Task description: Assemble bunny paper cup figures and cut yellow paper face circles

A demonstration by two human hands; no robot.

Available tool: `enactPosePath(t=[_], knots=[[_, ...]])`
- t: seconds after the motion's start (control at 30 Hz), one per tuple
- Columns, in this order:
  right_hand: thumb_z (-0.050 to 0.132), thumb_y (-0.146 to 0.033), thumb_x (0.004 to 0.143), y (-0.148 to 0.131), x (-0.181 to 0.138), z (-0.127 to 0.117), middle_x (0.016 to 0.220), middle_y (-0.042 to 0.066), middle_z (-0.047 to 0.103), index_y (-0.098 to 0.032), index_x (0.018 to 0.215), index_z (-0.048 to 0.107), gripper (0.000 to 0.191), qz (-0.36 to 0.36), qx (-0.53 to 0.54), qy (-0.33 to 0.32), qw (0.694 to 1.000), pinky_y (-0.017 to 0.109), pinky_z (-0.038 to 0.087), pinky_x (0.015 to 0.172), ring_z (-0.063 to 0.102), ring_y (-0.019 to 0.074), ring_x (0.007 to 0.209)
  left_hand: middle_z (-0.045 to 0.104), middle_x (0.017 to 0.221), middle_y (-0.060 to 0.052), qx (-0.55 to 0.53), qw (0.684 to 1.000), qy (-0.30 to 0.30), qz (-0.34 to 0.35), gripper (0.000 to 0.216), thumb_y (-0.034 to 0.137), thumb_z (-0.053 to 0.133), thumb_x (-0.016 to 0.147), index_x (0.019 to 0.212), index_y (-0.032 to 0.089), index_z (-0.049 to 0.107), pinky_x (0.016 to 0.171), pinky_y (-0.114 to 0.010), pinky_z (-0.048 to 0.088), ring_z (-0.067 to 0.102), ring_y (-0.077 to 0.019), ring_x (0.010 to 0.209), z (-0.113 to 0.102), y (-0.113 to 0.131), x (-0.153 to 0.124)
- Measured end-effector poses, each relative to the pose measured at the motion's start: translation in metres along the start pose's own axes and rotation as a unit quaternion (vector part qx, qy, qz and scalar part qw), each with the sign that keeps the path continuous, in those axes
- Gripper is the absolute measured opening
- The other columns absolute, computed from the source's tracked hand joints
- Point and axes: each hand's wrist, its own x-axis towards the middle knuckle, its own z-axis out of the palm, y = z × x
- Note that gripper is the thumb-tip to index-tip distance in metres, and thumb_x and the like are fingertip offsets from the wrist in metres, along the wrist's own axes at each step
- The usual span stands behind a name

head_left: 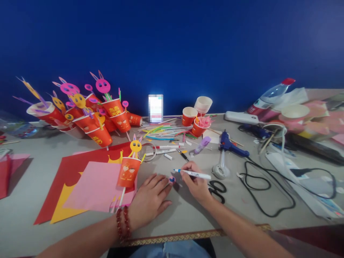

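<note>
My right hand (195,181) grips a white marker (197,174) between thumb and fingers. Its blue tip points left, just above the tabletop. My left hand (152,196) lies flat with fingers stretched out, a beaded bracelet on its wrist. At its fingertips is a small pink paper piece (172,180) with dark blue marks on it. Left of that hand, a red paper cup (129,172) with a yellow rabbit face (135,146) rests over pink paper (94,186). A white marker cap (168,157) lies beyond my hands. Black-handled scissors (218,190) lie beside my right wrist.
Several decorated red cups (98,134) crowd the back left. Thin coloured sticks (161,132) lie before a propped phone (156,109). At right are a blue glue gun (231,145), a tape roll (220,170), a looping black cable (258,200) and a power strip (298,186).
</note>
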Motion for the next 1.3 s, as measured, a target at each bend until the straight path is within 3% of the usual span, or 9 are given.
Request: enactPosePath(t=[0.27,0.4,0.6,0.77,0.9,1.0,1.07,1.13,1.3], knots=[[0.057,-0.024,0.091,-0.005,-0.001,-0.006,0.072,-0.001,0.059,-0.023,0.092,0.061,0.004,-0.102,-0.034,0.019,0.994,0.028,0.044,0.056,0.053,0.0154,0.059,0.057,0.134,-0.013,-0.024,0.998,0.057,-0.008,0.036,0.029,0.058,0.093,0.128,0.02,0.056,0.107,-0.052,0.042,0.051,-0.0293,0.125,-0.004,0.004,-0.001],[0.056,-0.018,0.092,-0.005,-0.001,-0.01,0.082,0.003,0.066,-0.023,0.1,0.063,0.012,-0.187,-0.078,0.035,0.979,0.03,0.051,0.066,0.063,0.0182,0.071,0.061,0.12,-0.011,-0.104,0.985,0.139,-0.023,0.016,0.018,0.054,0.093,0.108,0.021,0.058,0.097,-0.045,0.05,0.057,-0.0258,0.114,-0.013,0.005,-0.006],[0.057,-0.017,0.091,-0.007,0.001,-0.013,0.082,0.003,0.069,-0.023,0.099,0.064,0.013,-0.227,-0.09,0.06,0.968,0.029,0.053,0.066,0.065,0.0183,0.071,0.059,0.082,0.0,-0.251,0.906,0.34,0.001,0.024,-0.001,0.054,0.087,0.093,0.022,0.05,0.08,-0.035,0.054,0.062,-0.0175,0.085,-0.045,0.0,-0.013],[0.057,-0.02,0.091,-0.008,0.003,-0.012,0.075,0.001,0.068,-0.023,0.096,0.065,0.01,-0.199,-0.092,0.056,0.974,0.027,0.052,0.061,0.064,0.0169,0.064,0.057,0.079,0.001,-0.316,0.861,0.399,0.005,0.026,-0.001,0.055,0.086,0.098,0.022,0.051,0.069,-0.033,0.052,0.059,-0.0159,0.074,-0.071,-0.002,-0.011],[0.056,-0.023,0.091,-0.007,0.003,-0.011,0.077,0.002,0.07,-0.021,0.096,0.065,0.01,-0.197,-0.087,0.06,0.975,0.027,0.052,0.06,0.064,0.0165,0.063,0.043,0.061,0.006,-0.269,0.894,0.356,-0.023,0.028,0.006,0.054,0.088,0.07,0.022,0.041,0.057,-0.025,0.043,0.046,-0.0117,0.056,-0.074,-0.003,-0.007],[0.057,-0.024,0.091,-0.008,0.001,-0.012,0.076,0.002,0.069,-0.021,0.095,0.066,0.01,-0.201,-0.079,0.056,0.975,0.028,0.052,0.061,0.064,0.0173,0.062,0.047,0.059,0.005,-0.207,0.927,0.306,-0.064,0.024,0.012,0.05,0.092,0.07,0.022,0.048,0.053,-0.024,0.042,0.046,-0.0122,0.054,-0.073,-0.008,0.005],[0.057,-0.025,0.091,-0.009,0.0,-0.013,0.077,0.003,0.07,-0.022,0.097,0.066,0.012,-0.195,-0.068,0.047,0.977,0.029,0.052,0.061,0.065,0.0186,0.064,0.062,0.075,0.0,-0.177,0.948,0.251,-0.083,0.014,0.014,0.049,0.094,0.087,0.02,0.059,0.06,-0.025,0.049,0.058,-0.0148,0.065,-0.071,-0.014,0.021],[0.057,-0.027,0.091,-0.008,-0.001,-0.014,0.077,0.004,0.07,-0.022,0.099,0.066,0.013,-0.175,-0.041,0.043,0.983,0.031,0.052,0.062,0.065,0.0202,0.066,0.066,0.105,-0.008,-0.026,0.99,0.11,-0.082,0.023,0.014,0.045,0.095,0.109,0.02,0.062,0.083,-0.035,0.052,0.062,-0.0213,0.095,-0.068,-0.021,0.043],[0.055,-0.03,0.092,-0.004,-0.002,-0.015,0.065,0.001,0.064,-0.023,0.097,0.06,0.01,-0.138,0.004,0.073,0.988,0.031,0.049,0.053,0.06,0.0194,0.056,0.067,0.102,-0.011,0.032,0.997,0.03,-0.064,0.02,0.007,0.051,0.088,0.087,0.017,0.068,0.086,-0.041,0.051,0.06,-0.0263,0.102,-0.046,-0.031,0.096]])
